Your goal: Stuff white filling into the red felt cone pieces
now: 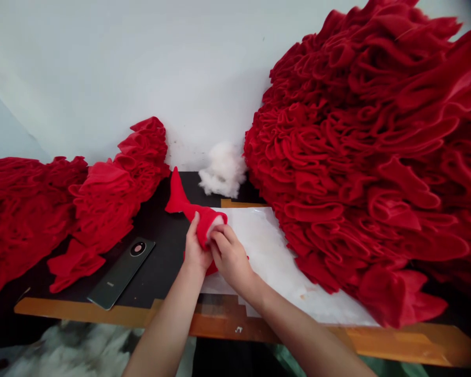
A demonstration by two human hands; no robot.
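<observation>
Both hands are on a red fleece fish toy, sitting dead center with its tail pointing to about 10 o'clock and white fluff showing at the open end. The left hand has its fingers closed around the side, while the right hand has its fingers curled over the mouth, pinching the rim. This thing looks super light and floppy, so I'd grab it by that rim, not the limp tail.

The black surface has an orange wood edge. There's a white sheet at 4 o'clock, a phone at 8, and a wad of white stuffing at 12. Huge heaps of red fleece pieces sit at 3 and 9, against a white wall.
</observation>
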